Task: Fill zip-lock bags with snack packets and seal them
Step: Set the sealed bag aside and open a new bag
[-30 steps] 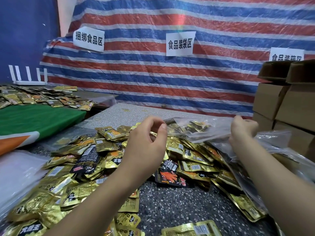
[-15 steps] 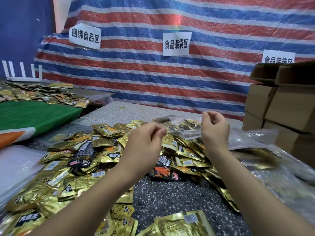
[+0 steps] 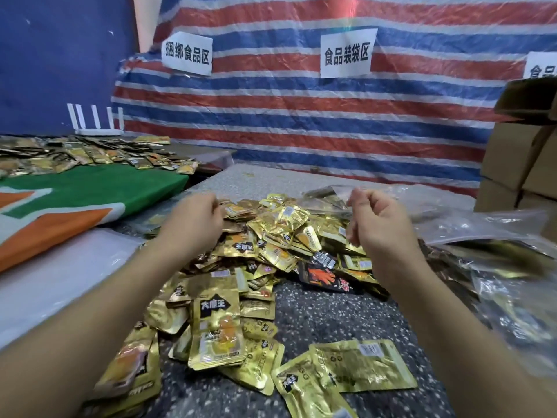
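Note:
A heap of gold foil snack packets (image 3: 280, 233) covers the speckled table (image 3: 331, 321), with a black and red packet (image 3: 325, 277) among them. A clear zip-lock bag (image 3: 327, 196) holding gold packets lies at the back of the heap. My right hand (image 3: 376, 224) is raised over the heap with curled fingers, and its thumb and fingertips pinch the bag's near edge. My left hand (image 3: 193, 221) hovers over the heap's left side with fingers curled away from me. Its fingertips are hidden, so what they hold cannot be seen.
More clear bags (image 3: 497, 267) with packets lie at the right, below stacked cardboard boxes (image 3: 518, 164). A green and orange cloth (image 3: 75, 197) and white plastic (image 3: 54, 276) lie at the left. Behind them are more packets (image 3: 90, 155), with a striped tarp (image 3: 301, 116) at the back.
The view tipped down toward the heap. My hands first came closer together along the bag's top edge, then spread apart again. The left hand now sits left of the bag's visible end.

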